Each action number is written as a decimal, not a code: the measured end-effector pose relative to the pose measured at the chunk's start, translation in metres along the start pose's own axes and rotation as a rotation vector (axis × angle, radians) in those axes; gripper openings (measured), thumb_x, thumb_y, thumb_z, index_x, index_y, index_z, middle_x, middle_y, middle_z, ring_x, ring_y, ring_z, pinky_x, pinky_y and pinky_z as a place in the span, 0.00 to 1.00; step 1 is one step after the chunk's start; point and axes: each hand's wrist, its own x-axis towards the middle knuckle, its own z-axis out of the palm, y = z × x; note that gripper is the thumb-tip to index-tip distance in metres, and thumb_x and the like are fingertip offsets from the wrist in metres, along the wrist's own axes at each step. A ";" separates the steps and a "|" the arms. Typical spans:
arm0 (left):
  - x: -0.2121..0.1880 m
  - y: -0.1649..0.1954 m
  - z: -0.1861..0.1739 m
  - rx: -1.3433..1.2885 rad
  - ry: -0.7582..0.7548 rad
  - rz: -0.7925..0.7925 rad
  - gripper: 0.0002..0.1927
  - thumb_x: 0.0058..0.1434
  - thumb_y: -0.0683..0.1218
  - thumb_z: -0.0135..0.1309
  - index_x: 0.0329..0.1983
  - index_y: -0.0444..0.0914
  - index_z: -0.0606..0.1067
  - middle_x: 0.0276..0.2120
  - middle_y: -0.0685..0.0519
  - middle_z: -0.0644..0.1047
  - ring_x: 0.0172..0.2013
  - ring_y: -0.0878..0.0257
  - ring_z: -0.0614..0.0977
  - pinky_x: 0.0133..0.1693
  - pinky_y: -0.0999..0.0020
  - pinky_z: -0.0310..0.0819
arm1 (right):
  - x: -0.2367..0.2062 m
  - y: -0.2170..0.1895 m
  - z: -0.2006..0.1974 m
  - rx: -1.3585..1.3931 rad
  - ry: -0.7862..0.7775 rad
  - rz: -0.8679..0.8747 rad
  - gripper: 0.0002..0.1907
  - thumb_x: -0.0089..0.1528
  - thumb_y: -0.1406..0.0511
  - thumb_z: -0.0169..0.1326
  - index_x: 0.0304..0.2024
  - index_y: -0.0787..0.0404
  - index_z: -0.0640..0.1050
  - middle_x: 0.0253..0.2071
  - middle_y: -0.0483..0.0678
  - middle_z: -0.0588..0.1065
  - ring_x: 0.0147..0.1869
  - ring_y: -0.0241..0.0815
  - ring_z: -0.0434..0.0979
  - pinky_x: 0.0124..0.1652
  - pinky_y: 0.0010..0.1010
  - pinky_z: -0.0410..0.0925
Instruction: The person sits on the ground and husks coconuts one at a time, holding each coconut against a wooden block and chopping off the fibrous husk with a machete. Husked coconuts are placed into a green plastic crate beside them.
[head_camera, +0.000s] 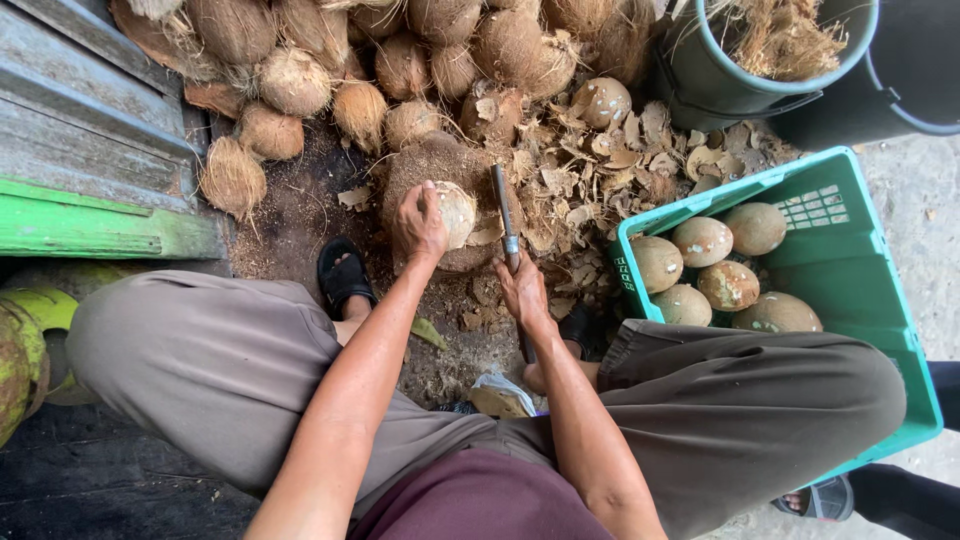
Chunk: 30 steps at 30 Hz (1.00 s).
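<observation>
My left hand (418, 222) grips a half-peeled coconut (455, 212) on the stump (440, 165); my right hand (522, 288) is closed around a knife (503, 212), blade just right of it. Shell scraps (600, 170) crowd the right. Husked coconuts (300, 70) are piled far; 5 peeled ones (715, 265) fill the green crate (850, 270).

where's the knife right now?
Head view, centre: the knife is gripped in the right hand, blade pointing away, just right of the coconut held by the left hand.
</observation>
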 end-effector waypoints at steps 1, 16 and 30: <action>0.000 0.001 0.001 0.005 0.014 0.018 0.28 0.71 0.67 0.36 0.26 0.45 0.72 0.28 0.57 0.71 0.30 0.61 0.71 0.32 0.64 0.63 | 0.000 -0.001 0.000 -0.007 -0.020 0.031 0.18 0.69 0.53 0.49 0.46 0.61 0.71 0.29 0.50 0.75 0.30 0.45 0.73 0.32 0.45 0.71; 0.014 -0.016 0.006 -0.018 0.016 0.191 0.25 0.71 0.62 0.37 0.36 0.45 0.79 0.31 0.55 0.80 0.31 0.61 0.77 0.35 0.64 0.71 | 0.001 -0.001 0.008 0.044 0.028 -0.090 0.19 0.67 0.51 0.52 0.42 0.60 0.71 0.26 0.47 0.72 0.30 0.41 0.71 0.33 0.41 0.68; 0.017 -0.016 0.005 0.058 0.013 0.148 0.22 0.70 0.60 0.37 0.35 0.45 0.78 0.30 0.55 0.80 0.27 0.62 0.77 0.27 0.66 0.68 | -0.038 -0.073 -0.032 0.102 -0.029 -0.073 0.17 0.67 0.52 0.51 0.35 0.57 0.68 0.23 0.43 0.71 0.24 0.35 0.69 0.25 0.34 0.68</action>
